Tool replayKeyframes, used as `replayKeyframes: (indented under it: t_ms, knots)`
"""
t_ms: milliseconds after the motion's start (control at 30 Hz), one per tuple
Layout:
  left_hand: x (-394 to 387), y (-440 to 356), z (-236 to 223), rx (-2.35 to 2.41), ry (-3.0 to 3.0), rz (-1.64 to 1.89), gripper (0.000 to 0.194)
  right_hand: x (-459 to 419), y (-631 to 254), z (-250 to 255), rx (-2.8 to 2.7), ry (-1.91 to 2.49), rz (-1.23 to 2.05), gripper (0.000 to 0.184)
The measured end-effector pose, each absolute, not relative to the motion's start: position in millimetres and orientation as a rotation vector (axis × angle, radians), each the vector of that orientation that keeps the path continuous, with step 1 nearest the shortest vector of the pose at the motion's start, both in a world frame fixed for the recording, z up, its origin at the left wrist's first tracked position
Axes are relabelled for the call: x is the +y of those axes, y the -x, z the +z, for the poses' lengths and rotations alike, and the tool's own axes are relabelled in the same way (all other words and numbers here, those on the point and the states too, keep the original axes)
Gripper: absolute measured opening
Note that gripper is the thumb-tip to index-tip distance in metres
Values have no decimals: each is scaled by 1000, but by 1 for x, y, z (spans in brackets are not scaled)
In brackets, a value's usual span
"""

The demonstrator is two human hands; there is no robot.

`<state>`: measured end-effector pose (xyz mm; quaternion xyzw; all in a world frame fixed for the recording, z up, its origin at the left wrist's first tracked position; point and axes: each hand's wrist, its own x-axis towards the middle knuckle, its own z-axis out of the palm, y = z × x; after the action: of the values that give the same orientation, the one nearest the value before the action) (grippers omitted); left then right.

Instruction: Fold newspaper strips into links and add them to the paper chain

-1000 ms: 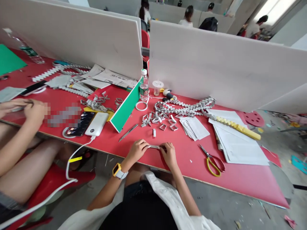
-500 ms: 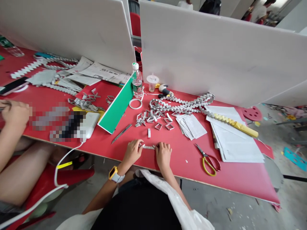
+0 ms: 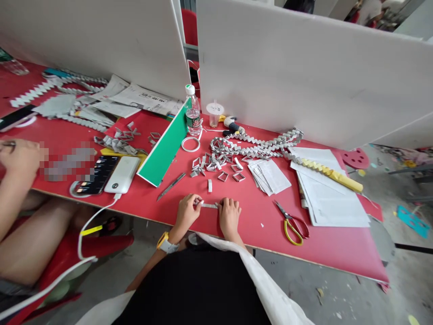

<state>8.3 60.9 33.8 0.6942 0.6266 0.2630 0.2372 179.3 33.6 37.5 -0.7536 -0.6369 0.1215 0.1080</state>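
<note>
My left hand (image 3: 187, 210) and my right hand (image 3: 230, 215) rest on the red table (image 3: 324, 246) near its front edge. Both pinch the ends of a narrow folded grey paper strip (image 3: 210, 206) held flat between them. A yellow watch (image 3: 165, 243) sits on my left wrist. Just beyond the strip lie one small folded piece (image 3: 209, 185) and several folded paper links (image 3: 216, 163). A long zigzag chain of such links (image 3: 257, 147) stretches behind them.
Yellow-handled scissors (image 3: 291, 223) lie right of my hands, a craft knife (image 3: 171, 186) to the left. Cut paper slips (image 3: 269, 176), white sheets (image 3: 331, 201), a water bottle (image 3: 192, 111), a green board (image 3: 163, 150) and white dividers (image 3: 304, 76) stand beyond. Another person's hand (image 3: 20, 155) works at the left, near a phone (image 3: 98, 175) and power bank (image 3: 122, 174).
The view has tilted down and drawn slightly back. My hands stay on the paper strip and have shifted a little toward each other along it.
</note>
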Motion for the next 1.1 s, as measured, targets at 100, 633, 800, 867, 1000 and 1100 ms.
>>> replayKeyframes:
  t_ms: [100, 633, 800, 867, 1000, 1100]
  knots:
    - [61, -10, 33, 1739, -1860, 750, 1, 34, -180, 35, -1878, 2209, 341, 19]
    - [59, -12, 28, 1846, -1728, 856, 12, 4, -192, 38, -2309, 1842, 351, 58]
    - [61, -6, 26, 1803, -1725, 867, 9, -6, -204, 38, -2188, 1992, 432, 54]
    - [61, -4, 26, 1776, -1739, 873, 10, -6, -205, 37, -2164, 1985, 453, 54]
    - [60, 0, 26, 1731, -1766, 886, 14, -8, -206, 36, -2115, 2011, 471, 58]
    - [58, 1, 25, 1723, -1783, 898, 19, -9, -206, 36, -2107, 2034, 460, 60]
